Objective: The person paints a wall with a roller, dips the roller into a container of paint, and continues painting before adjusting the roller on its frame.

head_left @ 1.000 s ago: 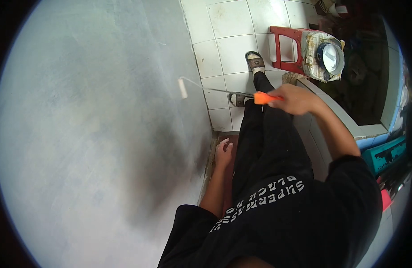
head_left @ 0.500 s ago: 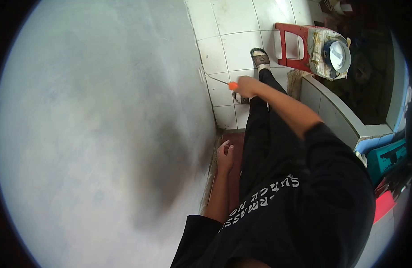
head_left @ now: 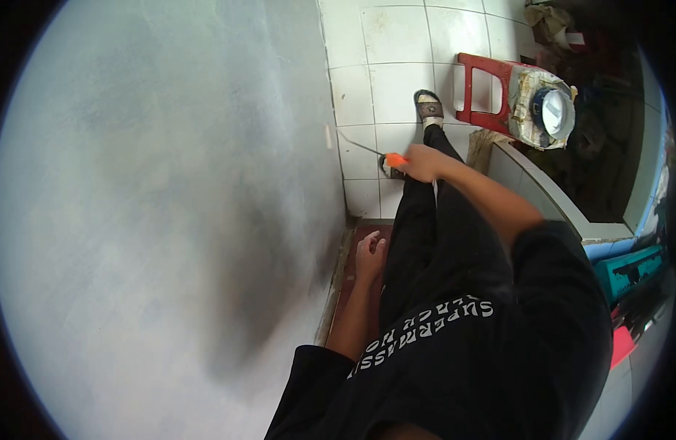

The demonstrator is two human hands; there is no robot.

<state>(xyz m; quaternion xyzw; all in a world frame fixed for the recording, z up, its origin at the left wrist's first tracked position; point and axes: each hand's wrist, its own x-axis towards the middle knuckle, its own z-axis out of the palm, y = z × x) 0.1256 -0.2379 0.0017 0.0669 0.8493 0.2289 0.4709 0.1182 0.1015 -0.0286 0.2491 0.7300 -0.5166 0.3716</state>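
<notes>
One grey-white wall point(head_left: 169, 169) spans the person's left; a red stool point(head_left: 507, 95) stands well apart. The paint roller point(head_left: 395, 158) — handle grasped by the right hand point(head_left: 426, 163) — reaches toward the wall, contact unclear. The left hand point(head_left: 370, 257) hangs unloaded, loosely curled.
</notes>
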